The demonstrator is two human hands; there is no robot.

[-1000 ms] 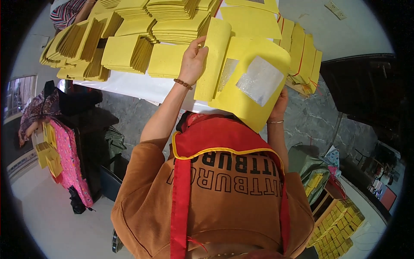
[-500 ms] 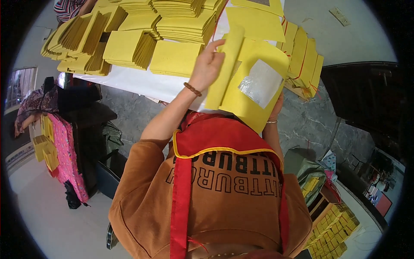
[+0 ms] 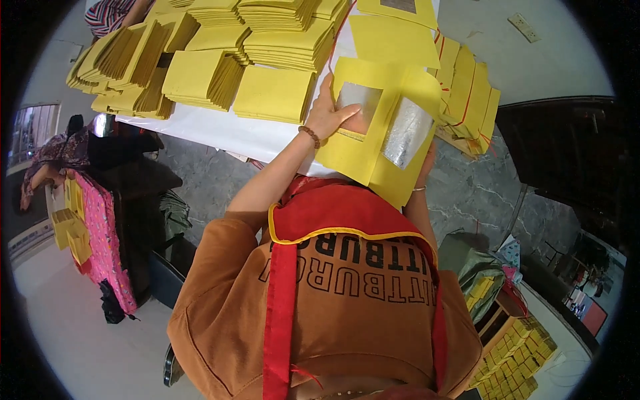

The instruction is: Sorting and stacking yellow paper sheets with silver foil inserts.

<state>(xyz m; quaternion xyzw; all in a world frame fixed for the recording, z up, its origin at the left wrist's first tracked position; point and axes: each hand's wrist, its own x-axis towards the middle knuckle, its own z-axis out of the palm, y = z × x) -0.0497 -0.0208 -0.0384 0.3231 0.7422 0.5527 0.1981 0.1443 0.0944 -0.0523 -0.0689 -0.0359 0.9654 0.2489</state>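
A yellow paper folder [image 3: 393, 90] lies spread in two panels at the front of the table. The left panel has a clear rectangular window [image 3: 355, 93]; a silvery, shiny patch [image 3: 407, 133] shows on the right panel, which bulges upward. My left hand [image 3: 323, 120] grips the left panel at its outer edge, thumb across the window and fingers along the edge. At the folder's right edge my right hand [image 3: 429, 160] is mostly hidden behind the paper; its finger positions do not show.
Stacks of folded yellow paper [image 3: 273, 93] line the table's left and back. Flat yellow sheets [image 3: 393, 40] lie beyond the folder. Tied yellow bundles [image 3: 467, 100] stand at the right. Another person's striped sleeve [image 3: 110, 15] shows at far left. A dark bin [image 3: 172, 267] stands below left.
The left panel, raised and curled before, now lies opened out to the left, showing its window. My left hand has moved slightly down and back, its thumb now over the panel.
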